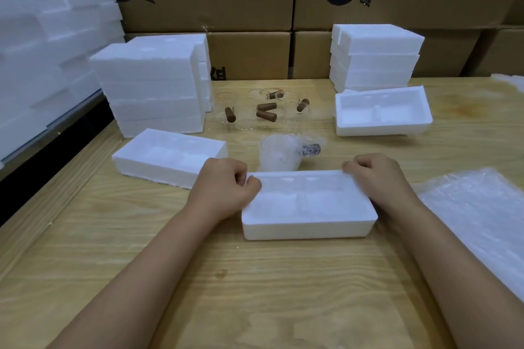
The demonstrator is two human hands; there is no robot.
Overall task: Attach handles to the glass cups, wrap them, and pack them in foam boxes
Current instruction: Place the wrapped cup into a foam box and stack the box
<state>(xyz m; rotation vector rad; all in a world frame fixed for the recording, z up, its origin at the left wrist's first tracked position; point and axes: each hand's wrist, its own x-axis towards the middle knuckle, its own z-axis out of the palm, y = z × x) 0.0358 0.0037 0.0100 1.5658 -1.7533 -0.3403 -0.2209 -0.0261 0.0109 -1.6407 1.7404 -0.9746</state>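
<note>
1. My left grip [226, 184] is pinching the far left corner of the open foam box [309, 231] in front of me, fingers curled over its rim. My right grip [374, 176] is clasping the far right corner the same way.
2. The box is sitting flat on the bench [255, 292], and its hollows are holding nothing, so no packing is showing here yet.
3. One wrapped cup [279, 154] is standing just behind the box, dressed and, I judge, waiting to go in.
4. The bare glass cups [243, 119] are waiting farther back with brown handles [266, 115] among them. I cannot tell which handles are already fixed on; all of these are lacking wrap.
5. Bubble wrap [482, 221] is lying at my right, within reach.
6. Two spare foam trays [170, 156] are lying open to either side, and foam stacks [153, 85] are standing behind; whether those hold packed cups I cannot tell.
7. I am judging most of the wrapping and packing as left to do.
</note>
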